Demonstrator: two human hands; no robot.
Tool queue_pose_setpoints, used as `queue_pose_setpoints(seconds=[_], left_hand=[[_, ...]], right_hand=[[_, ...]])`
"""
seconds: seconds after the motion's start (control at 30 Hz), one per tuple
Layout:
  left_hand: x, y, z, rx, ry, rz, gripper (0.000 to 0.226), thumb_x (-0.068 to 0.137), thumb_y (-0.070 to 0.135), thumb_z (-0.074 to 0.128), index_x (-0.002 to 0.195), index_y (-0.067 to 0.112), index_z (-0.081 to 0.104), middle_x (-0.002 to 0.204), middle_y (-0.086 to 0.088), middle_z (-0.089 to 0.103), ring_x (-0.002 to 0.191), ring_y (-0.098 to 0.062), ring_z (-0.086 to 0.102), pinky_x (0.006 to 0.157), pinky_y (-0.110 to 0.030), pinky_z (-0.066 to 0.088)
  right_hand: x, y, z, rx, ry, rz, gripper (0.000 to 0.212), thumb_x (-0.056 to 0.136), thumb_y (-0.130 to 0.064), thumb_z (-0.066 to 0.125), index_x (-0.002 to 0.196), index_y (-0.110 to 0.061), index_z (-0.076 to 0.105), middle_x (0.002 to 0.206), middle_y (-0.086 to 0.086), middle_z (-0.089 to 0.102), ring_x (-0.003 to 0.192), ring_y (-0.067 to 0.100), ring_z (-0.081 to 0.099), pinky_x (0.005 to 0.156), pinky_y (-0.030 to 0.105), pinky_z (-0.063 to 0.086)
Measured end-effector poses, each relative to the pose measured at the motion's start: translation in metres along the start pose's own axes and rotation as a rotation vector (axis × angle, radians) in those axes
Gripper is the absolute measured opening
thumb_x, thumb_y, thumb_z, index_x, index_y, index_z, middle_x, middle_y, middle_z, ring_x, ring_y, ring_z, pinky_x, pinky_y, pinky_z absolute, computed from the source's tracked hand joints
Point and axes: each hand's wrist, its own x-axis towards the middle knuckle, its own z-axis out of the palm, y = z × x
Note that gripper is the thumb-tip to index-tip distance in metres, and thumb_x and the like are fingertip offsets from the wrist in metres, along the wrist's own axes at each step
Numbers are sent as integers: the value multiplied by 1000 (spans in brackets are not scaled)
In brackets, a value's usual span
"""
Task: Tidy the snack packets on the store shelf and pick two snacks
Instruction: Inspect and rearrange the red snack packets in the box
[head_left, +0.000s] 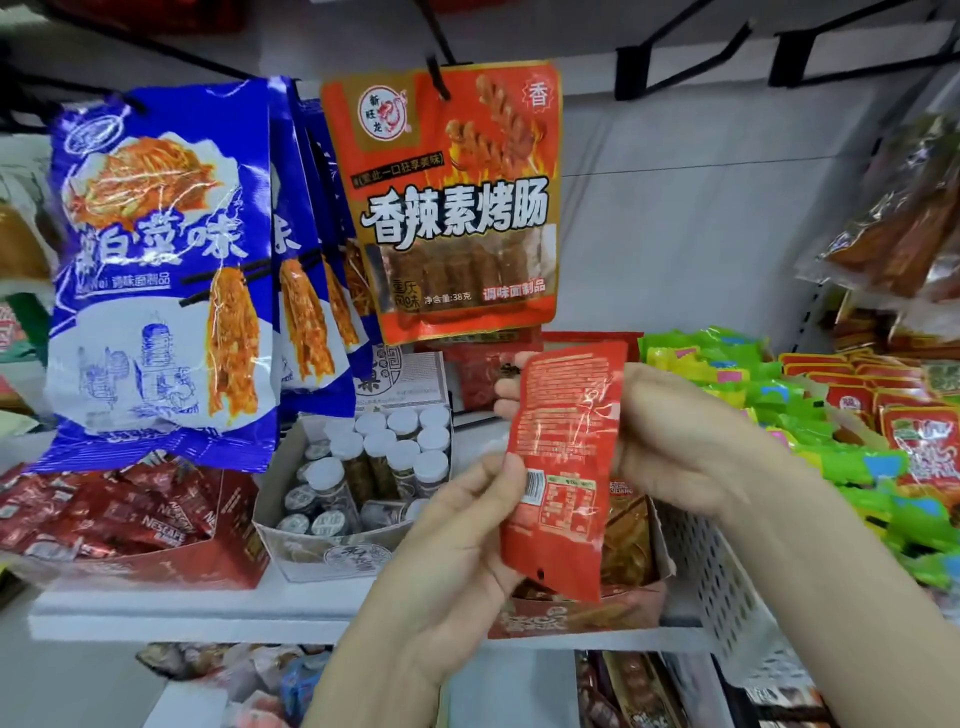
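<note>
A red snack packet (563, 467) is held with its printed back turned to the camera, a little right of the middle of the frame, in front of the shelf (182, 610). Its lower left edge is pinched by the left hand (457, 561), thumb on the front. Its upper right side is gripped by the right hand (675, 441), whose fingertips are seen past the packet's left edge. Above it, an orange-red sausage packet (452, 202) hangs on a hook, beside blue packets (156, 270) at the upper left. Green packets (779, 415) are lying in a white basket (727, 587) at the right.
</note>
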Motion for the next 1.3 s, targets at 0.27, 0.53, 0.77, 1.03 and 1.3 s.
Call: queue_pose_setpoints(seconds=[0.27,0.53,0.77,1.03,1.3], left_hand=[[-3,2,-6,477,347,359,16,79,34,69,73,19,68,79,-2,74,67,-10,68,54,-18,51],[-7,6,-8,480,231,212,23,84,44,61,77,25,72,95,-6,75,80,-13,70,63,-21,55],[-7,10,-6,54,-62,-87,53,95,50,50,123,7,67,125,-21,66,111,-31,67,91,-44,57],[0,5,-9,448,203,145,29,74,26,76,98,10,73,92,-9,77,70,-11,71,56,-19,53],[0,1,-11,755,298,429,16,78,39,68,89,27,72,84,8,76,72,-3,69,57,-16,50]], right_hand=[[-2,-5,-6,-463,166,-218,29,77,-36,73,95,-14,78,87,4,77,74,7,72,54,13,51],[3,-1,-11,-598,303,-310,6,82,-16,74,82,-22,74,75,0,76,65,8,72,51,13,50],[4,1,-9,-132,-23,-286,21,81,-17,65,100,-10,68,92,9,70,87,17,65,82,31,58],[-6,-12,-17,-254,86,-112,38,95,-34,48,119,-13,68,120,17,68,104,27,67,88,40,57],[-6,-11,-13,-825,249,-289,11,88,-20,69,91,-28,76,74,-8,76,60,5,65,63,20,56]])
